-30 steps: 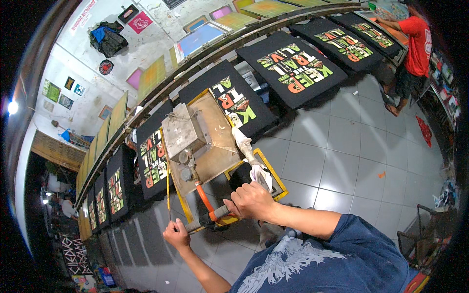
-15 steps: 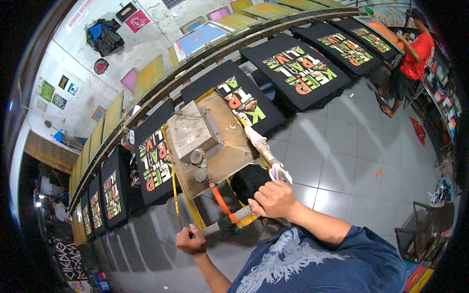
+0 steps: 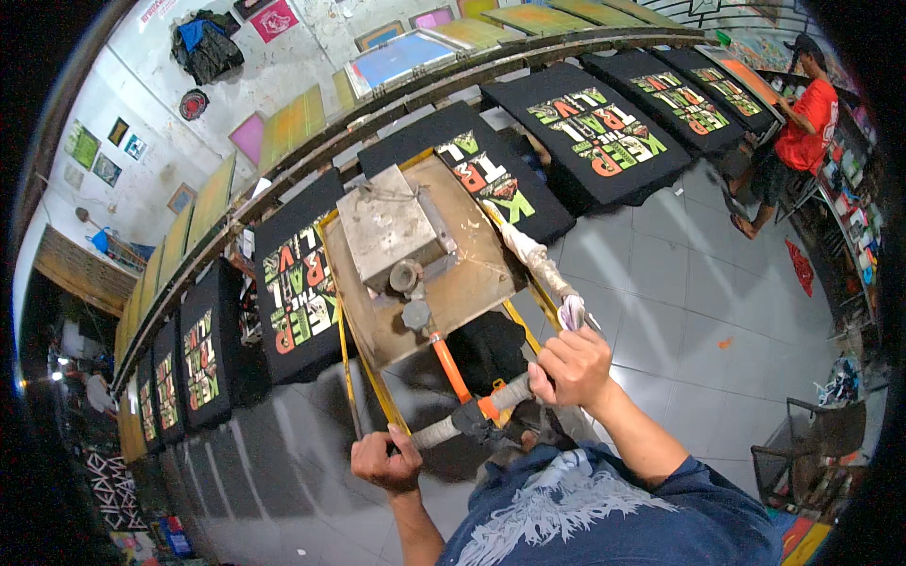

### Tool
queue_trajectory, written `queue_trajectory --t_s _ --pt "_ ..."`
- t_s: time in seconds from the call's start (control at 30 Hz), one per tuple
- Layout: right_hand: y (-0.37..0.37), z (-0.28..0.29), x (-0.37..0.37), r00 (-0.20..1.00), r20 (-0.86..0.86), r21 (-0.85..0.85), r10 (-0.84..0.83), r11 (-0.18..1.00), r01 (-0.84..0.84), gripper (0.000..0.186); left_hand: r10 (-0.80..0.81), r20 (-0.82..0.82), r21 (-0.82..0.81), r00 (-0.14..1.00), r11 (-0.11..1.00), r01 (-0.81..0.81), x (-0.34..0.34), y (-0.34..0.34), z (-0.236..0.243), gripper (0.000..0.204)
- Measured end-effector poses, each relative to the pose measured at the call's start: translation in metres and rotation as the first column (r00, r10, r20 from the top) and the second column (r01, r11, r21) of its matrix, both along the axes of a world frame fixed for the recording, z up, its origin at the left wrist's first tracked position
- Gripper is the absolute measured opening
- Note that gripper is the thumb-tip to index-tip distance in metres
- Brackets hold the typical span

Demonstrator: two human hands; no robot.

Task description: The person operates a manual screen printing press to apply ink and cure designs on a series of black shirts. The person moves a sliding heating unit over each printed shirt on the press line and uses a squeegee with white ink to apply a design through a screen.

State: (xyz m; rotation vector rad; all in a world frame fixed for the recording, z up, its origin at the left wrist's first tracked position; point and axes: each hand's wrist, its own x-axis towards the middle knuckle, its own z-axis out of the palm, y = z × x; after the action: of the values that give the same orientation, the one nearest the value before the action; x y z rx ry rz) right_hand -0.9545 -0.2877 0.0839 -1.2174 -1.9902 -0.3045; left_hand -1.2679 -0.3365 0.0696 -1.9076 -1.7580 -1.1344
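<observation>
My left hand (image 3: 387, 459) is closed round the left end of a grey wrapped handlebar (image 3: 436, 433). Round its right end my right hand (image 3: 571, 366) is closed too, beside a cloth-wrapped bar (image 3: 530, 257). The handlebar belongs to a wheeled-looking heater rig with a yellow frame (image 3: 380, 396); whether it has wheels is hidden. On the rig sits a metal box (image 3: 389, 224) on a stained flat plate (image 3: 382, 341). An orange tube (image 3: 450, 368) runs from its round knob (image 3: 416, 315) to the handlebar. The plate overlaps a printed black T-shirt (image 3: 406, 139).
More printed black T-shirts (image 3: 300, 283) lie along a long rack with a dark rail (image 3: 510, 52). Far right, a person in a red top (image 3: 810, 123) stands by an orange screen frame (image 3: 746, 71). Grey floor tiles (image 3: 651, 264) and a chair (image 3: 812, 443) lie to my right.
My hands, the handlebar and the heater rig sit slightly farther right in the picture. The view has also shifted a little. Both hands have kept their grip.
</observation>
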Motion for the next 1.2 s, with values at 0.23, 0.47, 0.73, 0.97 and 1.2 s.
queue_trajectory --t_s 0.23,0.47,0.73,0.97,1.2 --pt "0.003 -0.005 0.000 1.000 -0.001 0.022 -0.005 1.000 0.005 0.023 -0.010 0.031 -0.038 0.999 0.999 0.011 0.004 0.002 0.011 0.036" --pt "0.005 -0.001 0.002 1.000 0.009 0.040 -0.013 0.999 0.012 0.023 -0.035 0.073 -0.024 0.997 0.999 0.037 0.005 0.005 0.005 0.031" --pt "0.007 0.000 0.004 1.000 0.002 0.036 -0.007 0.999 0.007 0.025 -0.018 0.055 -0.026 0.998 0.999 0.020 0.006 0.005 0.002 0.036" --pt "0.007 -0.001 0.005 1.000 -0.003 0.030 -0.006 1.000 0.006 0.026 -0.013 0.064 -0.040 0.998 0.999 0.015 0.008 0.004 0.003 0.036" --pt "0.008 -0.002 0.005 1.000 -0.013 0.029 0.004 1.000 -0.003 0.030 0.038 0.041 -0.030 0.998 0.999 -0.037 0.008 0.001 -0.001 0.036"
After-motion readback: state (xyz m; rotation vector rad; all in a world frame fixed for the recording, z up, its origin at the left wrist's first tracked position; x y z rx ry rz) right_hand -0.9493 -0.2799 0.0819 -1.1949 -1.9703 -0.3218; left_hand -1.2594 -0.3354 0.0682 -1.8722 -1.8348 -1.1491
